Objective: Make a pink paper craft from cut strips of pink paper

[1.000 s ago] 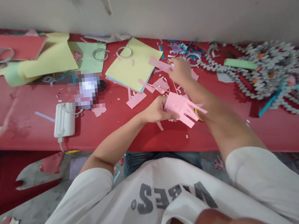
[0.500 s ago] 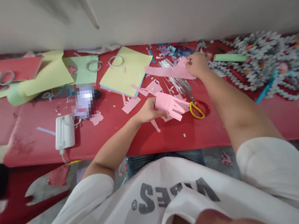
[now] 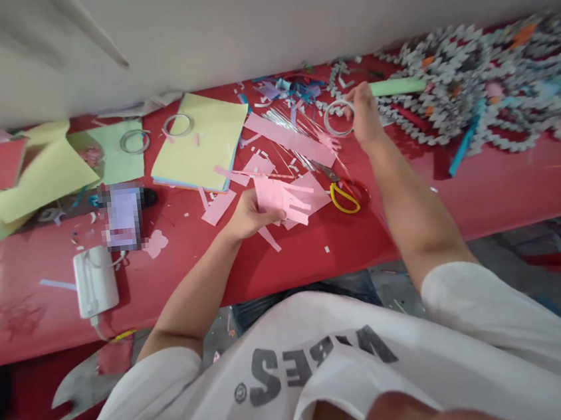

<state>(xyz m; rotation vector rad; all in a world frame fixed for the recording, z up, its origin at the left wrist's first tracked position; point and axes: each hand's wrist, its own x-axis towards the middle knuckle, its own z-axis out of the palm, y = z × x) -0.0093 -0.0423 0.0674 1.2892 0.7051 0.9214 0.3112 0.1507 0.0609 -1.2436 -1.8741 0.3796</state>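
My left hand (image 3: 253, 214) is shut on a pink paper sheet with cut fringe strips (image 3: 273, 199), held just above the red table top (image 3: 400, 207). My right hand (image 3: 363, 113) is at the far side, its fingers gripping the edge of a thin ring of tape (image 3: 332, 119). A long pink paper strip (image 3: 289, 139) lies on scattered thin cuttings to the left of that hand. Scissors with yellow and red handles (image 3: 344, 196) lie between my hands, blades pointing away from me.
A stack of coloured paper with a yellow top sheet (image 3: 198, 142) and two tape rolls (image 3: 177, 124) lie at the back. A heap of grey folded paper chain (image 3: 477, 82) fills the right. A white power bank (image 3: 95, 281) sits at the front left, near a pixelated object (image 3: 123, 216).
My right hand has let go of the long pink strip, which now lies on the table, and has taken the tape ring. The view has swung, shifting the table left and tilting it.
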